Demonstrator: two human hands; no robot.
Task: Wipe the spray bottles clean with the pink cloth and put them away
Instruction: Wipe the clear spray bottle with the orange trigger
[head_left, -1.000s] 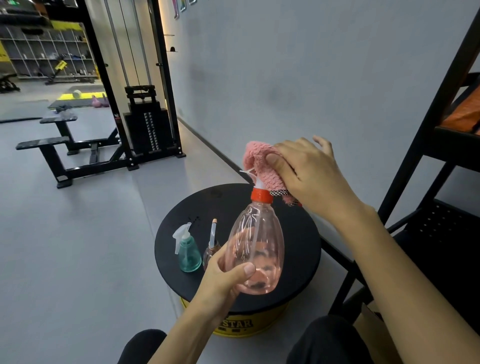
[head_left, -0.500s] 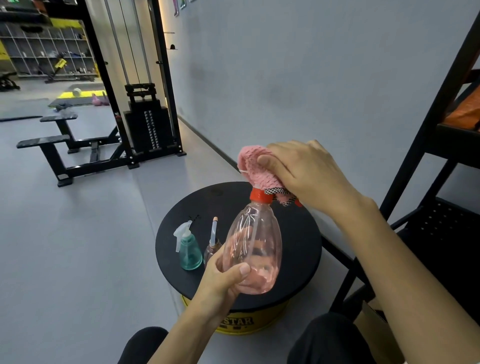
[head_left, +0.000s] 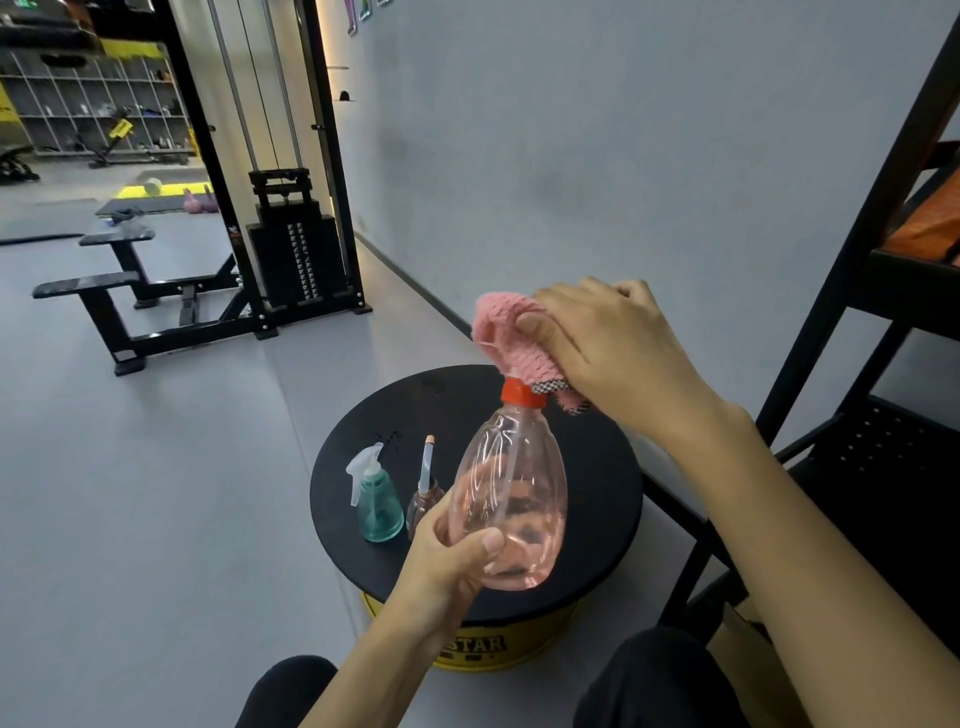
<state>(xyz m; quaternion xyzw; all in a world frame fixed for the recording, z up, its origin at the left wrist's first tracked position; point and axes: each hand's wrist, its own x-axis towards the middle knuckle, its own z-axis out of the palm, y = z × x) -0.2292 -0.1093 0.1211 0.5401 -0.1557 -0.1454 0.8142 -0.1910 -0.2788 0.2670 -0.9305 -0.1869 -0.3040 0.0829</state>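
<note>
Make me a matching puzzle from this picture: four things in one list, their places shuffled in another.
1 large pink bottle
2 teal bottle
3 pink cloth
4 small brown bottle

A held by the right hand on a bottle's top
B leftmost on the black stand
C gripped by the left hand
D between the other two bottles

Pairs: 1-C, 2-B, 3-A, 4-D

This is a gym. A cable machine (head_left: 270, 156) with a pinned weight stack (head_left: 298, 260) stands against the grey wall (head_left: 597, 156), with black padded benches (head_left: 104, 283) just beside it on the grey floor (head_left: 130, 493). Farther back lie a yellow mat (head_left: 171, 187), pink kettlebells (head_left: 200, 200) and a wall of open cubby shelves (head_left: 93, 104). Nearest the camera is a round black surface (head_left: 602, 467) on a yellow drum base (head_left: 478, 649) lettered "STAR", with a black metal rack (head_left: 883, 312) beyond its right edge.
</note>
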